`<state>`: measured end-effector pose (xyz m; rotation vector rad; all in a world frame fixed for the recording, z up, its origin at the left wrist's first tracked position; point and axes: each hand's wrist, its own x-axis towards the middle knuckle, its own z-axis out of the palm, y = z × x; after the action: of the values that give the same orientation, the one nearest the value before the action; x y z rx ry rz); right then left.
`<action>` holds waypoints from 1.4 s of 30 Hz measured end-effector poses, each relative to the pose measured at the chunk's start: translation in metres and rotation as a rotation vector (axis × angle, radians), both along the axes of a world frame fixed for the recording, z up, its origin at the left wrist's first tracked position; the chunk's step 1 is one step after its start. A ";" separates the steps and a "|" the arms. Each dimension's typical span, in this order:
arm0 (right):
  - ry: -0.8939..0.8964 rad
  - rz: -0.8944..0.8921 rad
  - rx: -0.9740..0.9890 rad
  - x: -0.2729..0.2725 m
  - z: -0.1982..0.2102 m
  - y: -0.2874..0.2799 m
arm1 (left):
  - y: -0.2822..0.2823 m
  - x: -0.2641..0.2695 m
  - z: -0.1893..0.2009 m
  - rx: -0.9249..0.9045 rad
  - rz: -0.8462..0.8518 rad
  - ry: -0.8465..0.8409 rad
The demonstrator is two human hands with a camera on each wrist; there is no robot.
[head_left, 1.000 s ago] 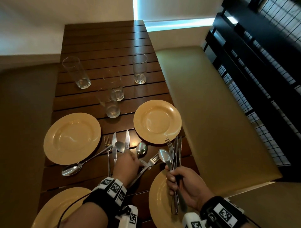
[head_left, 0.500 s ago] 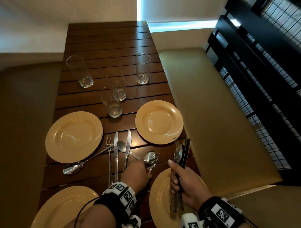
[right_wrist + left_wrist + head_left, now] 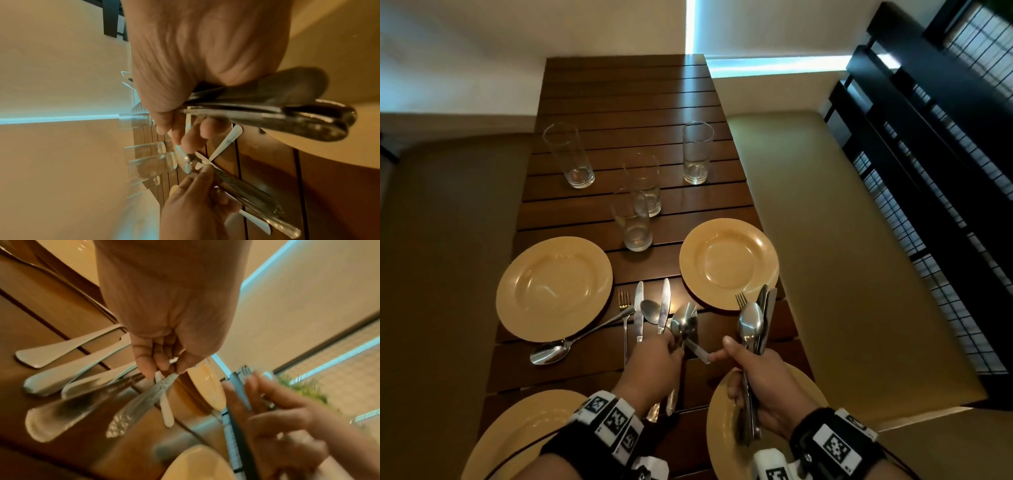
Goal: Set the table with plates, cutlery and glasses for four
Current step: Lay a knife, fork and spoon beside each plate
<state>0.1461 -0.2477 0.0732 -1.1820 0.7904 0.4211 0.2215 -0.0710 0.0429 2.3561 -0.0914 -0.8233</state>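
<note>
Far left, at nine o'clock on the dark slatted wooden bench (image 3: 619, 102): a round yellow plate (image 3: 554, 287), with a second yellow plate (image 3: 517, 435) at seven o'clock, both bare. Beyond, from eleven to one o'clock, four clear tall glasses (image 3: 631, 219) standing upright, two of them close together mid-bench, not yet dealt out to places. Just right of the nine o'clock plate, loose steel cutlery (image 3: 639, 308) lying flat: a spoon, a fork, two knives, another spoon. Next, the left hand (image 3: 650, 366), fingers curled and pinching a steel spoon and fork (image 3: 685, 323) by the handles, bowl stacked over tines. Changed from a second ago: then flat on the bench under that hand, now raised off the wood and tilted toward three o'clock. Further right, the right hand (image 3: 763, 380), closed round an upright bundle of spoon, fork and knives (image 3: 751, 325), thumb and forefinger stretched toward the left hand's pair, close to a handle tip; whether touching, cannot tell. Under that hand at five o'clock, a third yellow plate (image 3: 719, 425); at two o'clock, a fourth yellow plate (image 3: 729, 263). Probably a gathering-up or handover of cutlery before laying it out: plates down for four, no place yet furnished with knife, fork and spoon, glasses waiting.
</note>
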 end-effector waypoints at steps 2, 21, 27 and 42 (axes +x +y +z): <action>-0.017 -0.018 0.002 0.007 -0.001 0.010 | 0.008 0.004 0.019 -0.112 0.093 0.034; -0.258 -0.071 0.276 0.088 0.046 0.094 | 0.042 0.033 0.074 -0.082 -0.177 -0.598; -0.392 -0.118 -0.057 0.106 0.073 0.096 | 0.066 0.022 0.077 -0.732 0.305 -0.248; -0.608 0.117 -0.099 0.093 0.109 0.100 | 0.051 0.039 0.067 -1.356 0.466 1.027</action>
<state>0.2396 -0.1473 0.1825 -1.3570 0.2170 0.1005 0.2610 -0.0199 0.1094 0.5287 0.2497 -1.1016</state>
